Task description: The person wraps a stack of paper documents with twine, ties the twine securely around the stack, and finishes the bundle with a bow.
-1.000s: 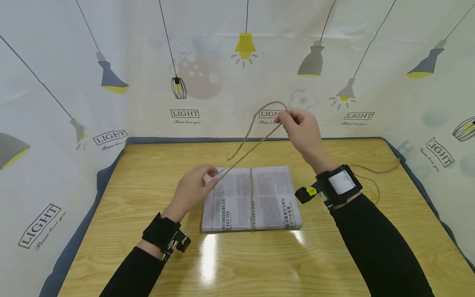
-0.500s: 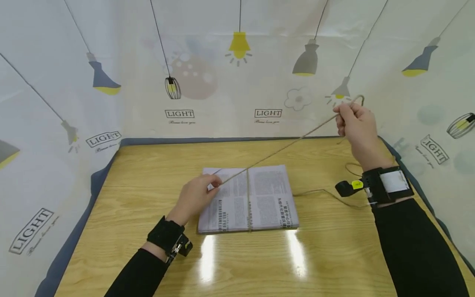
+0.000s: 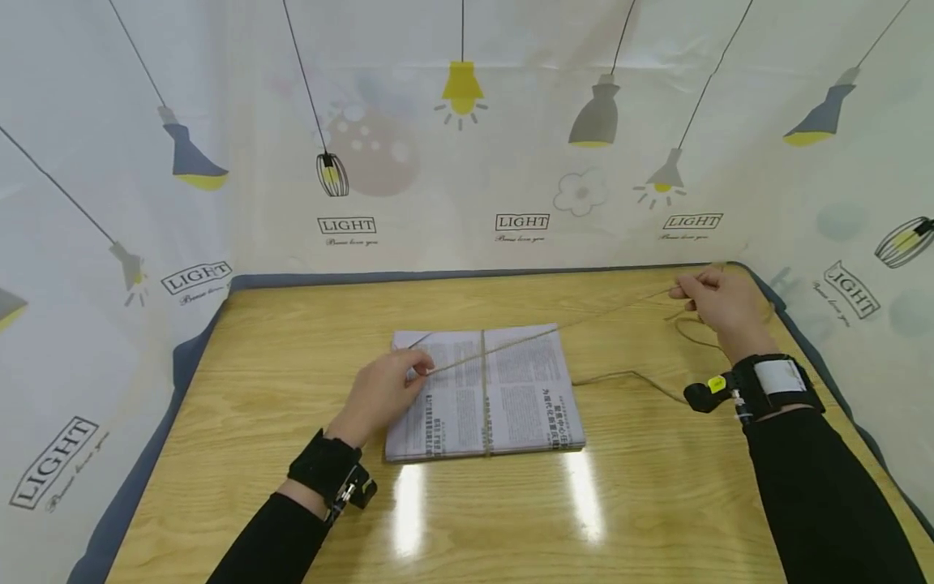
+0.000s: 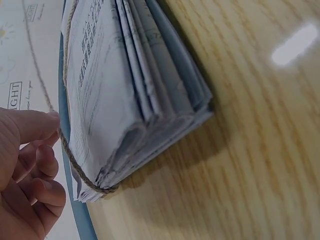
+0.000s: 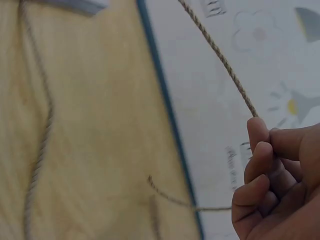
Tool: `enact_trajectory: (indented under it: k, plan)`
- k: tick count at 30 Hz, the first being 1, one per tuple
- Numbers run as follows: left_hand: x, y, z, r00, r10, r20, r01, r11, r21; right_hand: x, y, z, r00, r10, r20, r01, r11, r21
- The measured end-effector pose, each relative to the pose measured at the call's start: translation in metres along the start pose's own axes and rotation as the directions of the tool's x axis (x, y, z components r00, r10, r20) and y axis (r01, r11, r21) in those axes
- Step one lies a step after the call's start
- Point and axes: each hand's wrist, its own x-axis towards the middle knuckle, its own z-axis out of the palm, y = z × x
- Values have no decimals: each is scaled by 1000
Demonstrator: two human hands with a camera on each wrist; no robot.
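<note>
from newspapers' [image 3: 521, 397] left edge toward table's [image 3: 496, 519] far-right corner, hands [image 3: 378, 396] [image 3: 726, 312] tight on twine [image 5: 221, 56]

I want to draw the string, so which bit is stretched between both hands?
The slanting string, pinched by the left hand and the right hand. The middle string crosses the newspapers, and the loose string lies on the table.

Newspapers [image 3: 521, 405]: stacked flat, banded twelve-to-six by tan twine [image 3: 485, 389]; one length taut toward two o'clock, another slack at three.
</note>
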Motion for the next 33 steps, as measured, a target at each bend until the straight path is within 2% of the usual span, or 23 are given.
enact_trajectory:
  k: [2,5,9,11,15,19,27,30,33]
  plan:
    - [-1,1,0,1000,-8,8,8,1000,1,3,16,4,1000,13,9,-13,999,-43]
    - [-1,3,1,1000,-7,28,6,1000,13,4,38,14,1000,-2,-28,-2,990,-140]
    - [1,4,5,999,7,53,-9,1000,30,0,61,26,992,-71,-102,38,954,-297]
    - [3,5,8,998,8,62,-10,999,33,0,70,30,989,-96,-115,49,934,-354]
    - [4,7,8,998,11,66,-14,999,42,3,81,35,990,-71,-125,14,912,-410]
    - [4,8,8,998,16,59,-19,999,48,3,86,38,993,-10,-119,-43,900,-433]
    - [5,11,10,998,21,60,-24,999,41,-8,82,43,996,28,-88,-67,879,-472]
    - [6,12,9,998,14,66,-17,999,40,-10,79,45,998,35,-51,-55,873,-484]
    - [6,13,8,997,9,72,-12,999,37,-15,73,43,1000,9,10,-3,873,-488]
